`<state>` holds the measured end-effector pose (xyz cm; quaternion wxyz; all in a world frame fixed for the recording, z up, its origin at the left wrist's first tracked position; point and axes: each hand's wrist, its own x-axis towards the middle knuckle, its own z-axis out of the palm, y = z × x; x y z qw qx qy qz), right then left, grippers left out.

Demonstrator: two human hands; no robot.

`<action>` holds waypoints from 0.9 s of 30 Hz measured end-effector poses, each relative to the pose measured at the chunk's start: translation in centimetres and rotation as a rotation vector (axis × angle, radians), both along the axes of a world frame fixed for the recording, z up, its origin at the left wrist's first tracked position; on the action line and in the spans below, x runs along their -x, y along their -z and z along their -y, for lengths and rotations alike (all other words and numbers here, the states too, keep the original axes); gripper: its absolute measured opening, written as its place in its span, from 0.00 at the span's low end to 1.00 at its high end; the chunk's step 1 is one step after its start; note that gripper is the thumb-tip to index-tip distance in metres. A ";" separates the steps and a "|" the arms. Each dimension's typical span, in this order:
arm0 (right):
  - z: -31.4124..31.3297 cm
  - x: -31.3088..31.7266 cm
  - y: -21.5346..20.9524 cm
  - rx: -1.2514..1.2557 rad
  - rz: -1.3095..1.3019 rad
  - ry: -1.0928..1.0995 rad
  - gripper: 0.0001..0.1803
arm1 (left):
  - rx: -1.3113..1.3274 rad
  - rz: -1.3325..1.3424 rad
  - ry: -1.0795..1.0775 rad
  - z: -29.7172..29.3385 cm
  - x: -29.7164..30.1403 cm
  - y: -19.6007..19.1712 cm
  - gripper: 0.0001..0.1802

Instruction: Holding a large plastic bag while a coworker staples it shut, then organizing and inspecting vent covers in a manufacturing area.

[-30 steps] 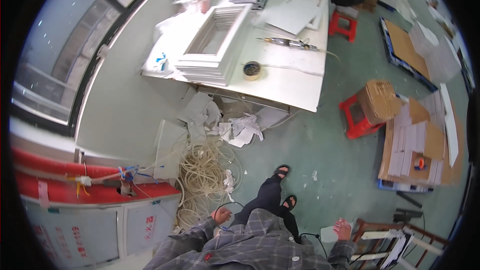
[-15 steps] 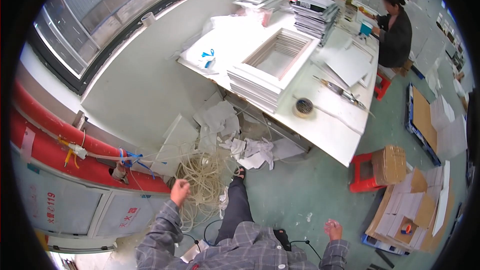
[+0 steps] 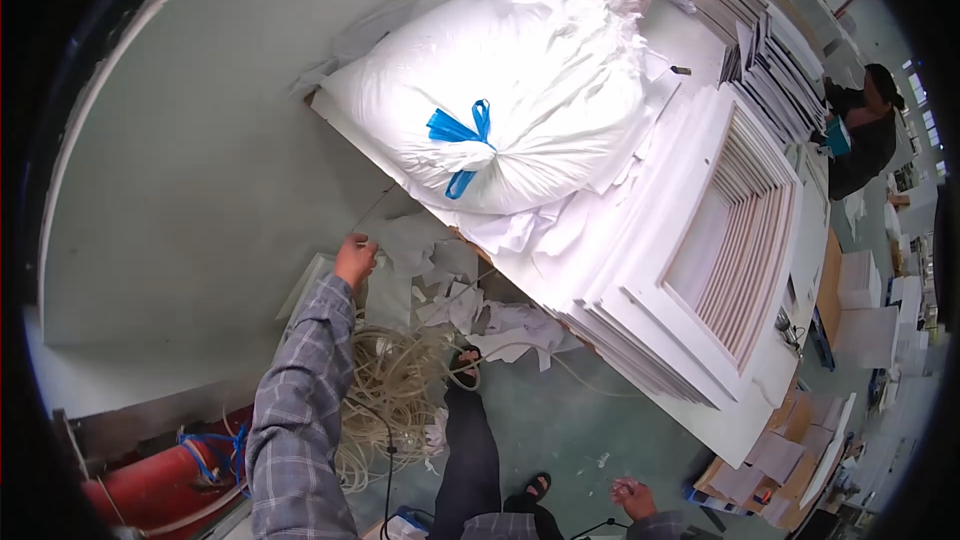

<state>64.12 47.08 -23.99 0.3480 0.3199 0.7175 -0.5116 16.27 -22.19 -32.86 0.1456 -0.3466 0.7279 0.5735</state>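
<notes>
My left hand (image 3: 355,258) is raised beside the table's near corner, pinched on a thin pale cord (image 3: 375,208) that runs up toward the table edge. Below it lies a tangled heap of cream tubing (image 3: 395,400) on the green floor. My right hand (image 3: 632,496) hangs low by my side, fingers loosely apart, holding nothing. On the white table (image 3: 700,420) rests a big white sack tied with a blue ribbon (image 3: 500,90), next to a stack of white frames (image 3: 720,240).
Crumpled white paper sheets (image 3: 470,305) lie under the table. A red pipe with blue cord (image 3: 150,485) runs at lower left along the grey wall. Another person in dark clothes (image 3: 862,130) sits at the table's far end. Cardboard boxes (image 3: 770,460) stand at the right.
The view has swung closer to the table, and the sack now fills the top. My left hand rose from the tubing heap to the table corner with the cord.
</notes>
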 end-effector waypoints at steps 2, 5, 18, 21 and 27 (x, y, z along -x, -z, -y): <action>2.1 2.6 0.1 0.004 0.070 0.015 0.18 | 0.438 -0.133 0.304 3.4 1.5 5.9 0.34; 2.9 4.3 -1.7 -0.071 0.126 -0.014 0.18 | 0.605 -0.105 0.459 -0.1 3.5 8.4 0.32; 0.2 2.7 0.8 -0.237 0.149 -0.553 0.22 | 0.671 -0.099 0.482 -4.7 13.5 28.8 0.38; -2.9 1.6 4.7 -0.302 0.042 -0.738 0.21 | 0.771 -0.153 0.438 -1.6 15.8 35.8 0.28; -0.7 3.8 5.2 -0.270 0.204 -0.356 0.20 | 0.461 -0.098 0.425 -4.9 15.8 41.4 0.21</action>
